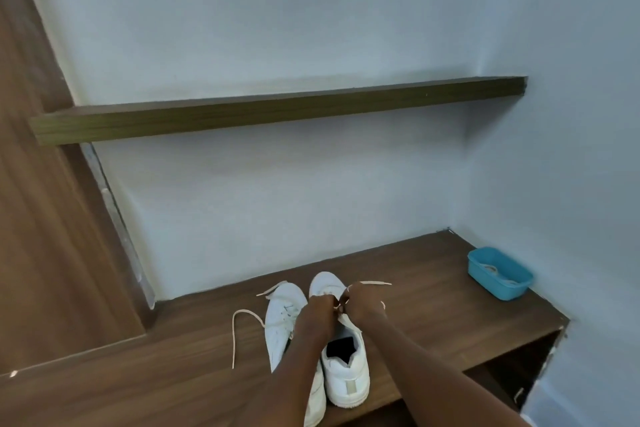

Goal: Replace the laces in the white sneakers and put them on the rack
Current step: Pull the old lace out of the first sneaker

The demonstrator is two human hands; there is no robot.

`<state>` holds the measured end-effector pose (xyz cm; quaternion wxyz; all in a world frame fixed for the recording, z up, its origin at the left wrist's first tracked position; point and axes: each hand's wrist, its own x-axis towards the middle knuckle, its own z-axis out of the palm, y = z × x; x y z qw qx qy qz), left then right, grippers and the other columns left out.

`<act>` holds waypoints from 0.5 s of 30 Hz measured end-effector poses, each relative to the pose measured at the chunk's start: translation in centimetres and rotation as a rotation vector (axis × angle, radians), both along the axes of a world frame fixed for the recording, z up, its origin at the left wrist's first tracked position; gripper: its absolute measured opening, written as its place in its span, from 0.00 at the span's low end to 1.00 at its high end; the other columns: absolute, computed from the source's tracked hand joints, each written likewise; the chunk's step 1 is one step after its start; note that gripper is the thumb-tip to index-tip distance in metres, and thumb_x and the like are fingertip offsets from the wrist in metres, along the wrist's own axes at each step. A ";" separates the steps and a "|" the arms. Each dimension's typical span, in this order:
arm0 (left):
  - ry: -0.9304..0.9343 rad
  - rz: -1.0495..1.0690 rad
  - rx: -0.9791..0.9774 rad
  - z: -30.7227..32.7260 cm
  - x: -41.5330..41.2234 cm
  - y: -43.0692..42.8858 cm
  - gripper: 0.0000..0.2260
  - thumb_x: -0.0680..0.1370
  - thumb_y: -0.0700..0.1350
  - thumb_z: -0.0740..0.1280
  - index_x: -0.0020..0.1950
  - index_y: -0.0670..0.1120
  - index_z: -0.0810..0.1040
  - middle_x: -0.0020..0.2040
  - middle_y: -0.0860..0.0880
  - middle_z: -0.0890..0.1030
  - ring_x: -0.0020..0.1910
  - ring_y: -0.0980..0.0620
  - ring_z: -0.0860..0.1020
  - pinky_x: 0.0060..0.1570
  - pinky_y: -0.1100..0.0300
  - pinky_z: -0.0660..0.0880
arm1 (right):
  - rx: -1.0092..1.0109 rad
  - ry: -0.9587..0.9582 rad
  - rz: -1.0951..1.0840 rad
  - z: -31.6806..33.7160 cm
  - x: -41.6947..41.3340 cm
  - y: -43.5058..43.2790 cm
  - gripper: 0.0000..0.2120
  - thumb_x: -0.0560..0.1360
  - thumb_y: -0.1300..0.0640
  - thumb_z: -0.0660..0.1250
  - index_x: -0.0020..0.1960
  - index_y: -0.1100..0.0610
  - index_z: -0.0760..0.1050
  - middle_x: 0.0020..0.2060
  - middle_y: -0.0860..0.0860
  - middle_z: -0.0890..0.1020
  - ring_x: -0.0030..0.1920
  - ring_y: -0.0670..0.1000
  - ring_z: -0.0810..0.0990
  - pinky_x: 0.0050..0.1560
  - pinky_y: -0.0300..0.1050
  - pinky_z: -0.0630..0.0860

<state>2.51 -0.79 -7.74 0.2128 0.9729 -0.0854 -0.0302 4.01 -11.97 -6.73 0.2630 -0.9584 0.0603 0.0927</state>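
White low-top leather sneakers are sitting side by side on the dark wooden bench top (433,305), toes pointing away toward the pale blue wall (277,201), heels toward the person, so each shoe's long axis is running straight out from the body. Above them a long olive-brown wooden shelf (277,109) is running across the wall, and a small blue plastic tub (500,274) with what looks like pale lace inside is resting well apart at the bench's far right. The left sneaker (282,322) is trailing a loose cream flat lace (239,329) out onto the wood to its left. Both arms are reaching forward over the right sneaker (346,367), meeting just above its eyelets, with the lacing lying directly beneath the fingers. The left hand (320,310) is curling down onto the tongue area, fingers drawn narrow, seemingly pinching lace. The right hand (362,300) is closing on the other lace end (375,283), which is sticking out to the right; both hands look equally near, and the threading appears unfinished.
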 end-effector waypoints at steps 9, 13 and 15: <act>0.058 0.072 -0.087 -2.9 3.8 1.0 0.09 0.71 0.46 0.71 0.32 0.43 0.80 0.39 0.42 0.83 0.42 0.45 0.80 0.33 0.61 0.64 | 0.222 0.116 -0.027 -2.0 3.7 -0.9 0.12 0.77 0.62 0.59 0.54 0.63 0.79 0.46 0.55 0.81 0.44 0.53 0.80 0.40 0.40 0.76; 0.105 0.073 -0.160 -3.3 4.7 1.4 0.09 0.69 0.48 0.75 0.40 0.42 0.85 0.41 0.43 0.84 0.42 0.47 0.80 0.36 0.62 0.66 | 0.269 0.269 0.078 -1.4 4.7 -1.0 0.15 0.72 0.72 0.57 0.35 0.59 0.75 0.36 0.55 0.80 0.38 0.50 0.80 0.27 0.34 0.71; 0.117 0.076 -0.198 -3.1 4.6 1.6 0.06 0.70 0.46 0.74 0.42 0.43 0.85 0.44 0.46 0.84 0.45 0.49 0.79 0.39 0.63 0.66 | 0.232 0.306 0.111 -0.8 4.5 -0.8 0.16 0.73 0.74 0.57 0.33 0.56 0.70 0.31 0.51 0.75 0.26 0.40 0.76 0.22 0.31 0.68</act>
